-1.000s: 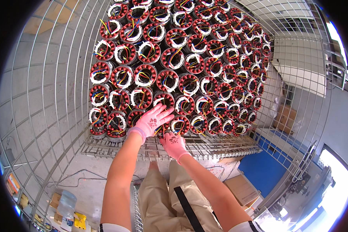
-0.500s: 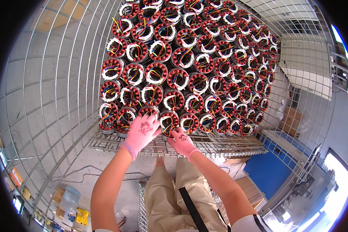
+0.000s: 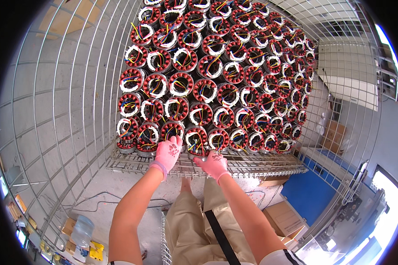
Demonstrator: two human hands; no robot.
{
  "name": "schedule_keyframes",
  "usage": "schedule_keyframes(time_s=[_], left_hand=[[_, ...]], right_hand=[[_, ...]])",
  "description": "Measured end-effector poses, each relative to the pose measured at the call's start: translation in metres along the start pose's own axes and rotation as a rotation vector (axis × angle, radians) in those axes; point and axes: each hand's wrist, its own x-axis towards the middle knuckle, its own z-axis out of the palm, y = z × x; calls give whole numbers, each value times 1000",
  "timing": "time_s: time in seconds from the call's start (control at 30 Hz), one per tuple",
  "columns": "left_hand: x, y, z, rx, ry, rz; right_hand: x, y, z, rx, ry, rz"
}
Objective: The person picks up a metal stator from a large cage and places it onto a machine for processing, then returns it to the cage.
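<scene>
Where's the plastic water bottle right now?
Head view, lower left: the plastic water bottle lies on the floor outside the wire cage, beside a yellow object and left of the person's left forearm.
</scene>
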Motion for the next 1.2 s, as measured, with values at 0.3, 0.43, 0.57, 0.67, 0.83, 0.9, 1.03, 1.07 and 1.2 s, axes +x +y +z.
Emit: schedule_keyframes(time_s=[0.3,0.43,0.57,0.67,0.83,0.9,1.03,1.07,1.2], left_hand=[[-1,-7,3,0,-51,98],[0,-10,-4,13,-63,106],[-6,-20,7,-97,20,113],[-9,-16,-2,-250,62,93],[-21,10,-26,-668,61,-41],[-13,15,-22,-610,-8,-42],[0,8,-19,-659,-135,24],[3,10,-24,-657,-146,41],[-8,25,-1,-659,-44,-84]], right_hand=[[21,6,5,208,-219,-53],[30,3,16,339,-176,-41],[57,33,7,516,-459,-168],[79,44,32,738,-450,-342],[74,27,29,590,-457,-222],[91,33,56,722,-439,-271],[94,40,58,895,-456,-243],[96,45,64,919,-427,-242],[66,26,37,863,-277,-334]])
